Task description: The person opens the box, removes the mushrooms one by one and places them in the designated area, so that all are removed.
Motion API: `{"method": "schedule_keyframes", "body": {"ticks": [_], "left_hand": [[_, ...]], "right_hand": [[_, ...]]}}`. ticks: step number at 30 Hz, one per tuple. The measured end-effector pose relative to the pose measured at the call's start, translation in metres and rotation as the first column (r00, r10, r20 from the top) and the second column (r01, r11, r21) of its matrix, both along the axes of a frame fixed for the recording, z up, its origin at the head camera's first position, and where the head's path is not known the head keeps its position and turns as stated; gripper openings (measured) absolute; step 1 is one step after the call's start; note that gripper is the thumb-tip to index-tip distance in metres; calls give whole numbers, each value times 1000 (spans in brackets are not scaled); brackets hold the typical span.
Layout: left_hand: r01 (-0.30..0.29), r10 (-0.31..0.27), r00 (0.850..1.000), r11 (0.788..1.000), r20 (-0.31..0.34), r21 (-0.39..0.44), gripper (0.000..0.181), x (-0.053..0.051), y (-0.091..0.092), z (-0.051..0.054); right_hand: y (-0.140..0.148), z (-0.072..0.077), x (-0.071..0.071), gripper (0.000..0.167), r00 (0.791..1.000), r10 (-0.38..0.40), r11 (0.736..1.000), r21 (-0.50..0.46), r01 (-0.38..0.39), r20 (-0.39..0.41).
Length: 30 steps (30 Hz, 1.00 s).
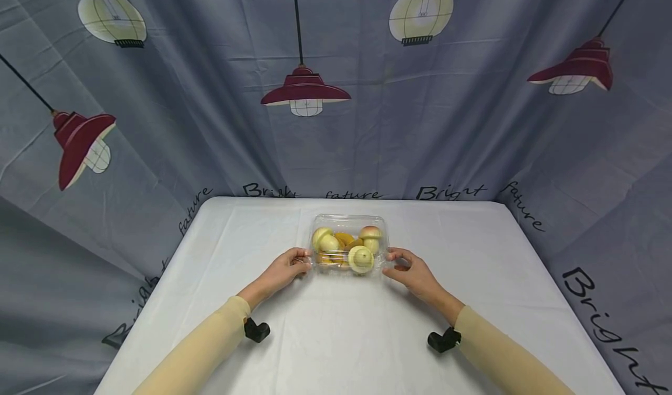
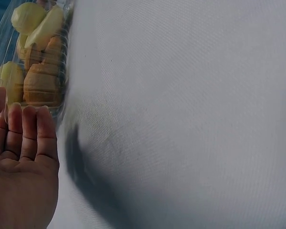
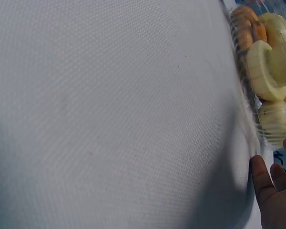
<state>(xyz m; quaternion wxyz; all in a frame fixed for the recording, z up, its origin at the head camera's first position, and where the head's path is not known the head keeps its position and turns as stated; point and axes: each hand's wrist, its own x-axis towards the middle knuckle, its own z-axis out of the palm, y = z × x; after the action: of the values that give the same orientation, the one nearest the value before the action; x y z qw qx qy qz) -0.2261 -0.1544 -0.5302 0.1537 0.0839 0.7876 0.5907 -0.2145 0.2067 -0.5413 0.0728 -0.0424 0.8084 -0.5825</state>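
Observation:
A clear plastic box (image 1: 346, 220) lies on the white table, holding several pale yellow mushroom-shaped pieces (image 1: 361, 259) and orange-brown pieces (image 1: 343, 238). My left hand (image 1: 286, 269) is at the box's left end. In the left wrist view its fingers (image 2: 29, 129) are fairly straight, their tips at the box's end wall, with the thumb apart from them. My right hand (image 1: 416, 275) is at the opposite end, thumb and fingers spread. The right wrist view shows the fingertips (image 3: 258, 167) beside the box's corner; whether they all touch is hard to tell.
The white cloth-covered table (image 1: 346, 336) extends on every side of the box. A grey-blue curtain (image 1: 357, 144) printed with lamps and lettering hangs behind and to both sides. Black wrist mounts (image 1: 444, 339) sit under the sleeves' cuffs.

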Motion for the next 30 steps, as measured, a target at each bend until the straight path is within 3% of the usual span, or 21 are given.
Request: {"method": "schedule_keyframes", "body": {"ticks": [18,30], "left_hand": [[81,-85,995,994,51,70,28,-1,-1,0],[198,-198,980,978,3,-65,26,-5,-5,4]], "right_hand": [[-1,-1,0,29,1000,-16,1000,3,16,7],[-2,0,1,34,1000,-16,1000,1,16,11]]}}
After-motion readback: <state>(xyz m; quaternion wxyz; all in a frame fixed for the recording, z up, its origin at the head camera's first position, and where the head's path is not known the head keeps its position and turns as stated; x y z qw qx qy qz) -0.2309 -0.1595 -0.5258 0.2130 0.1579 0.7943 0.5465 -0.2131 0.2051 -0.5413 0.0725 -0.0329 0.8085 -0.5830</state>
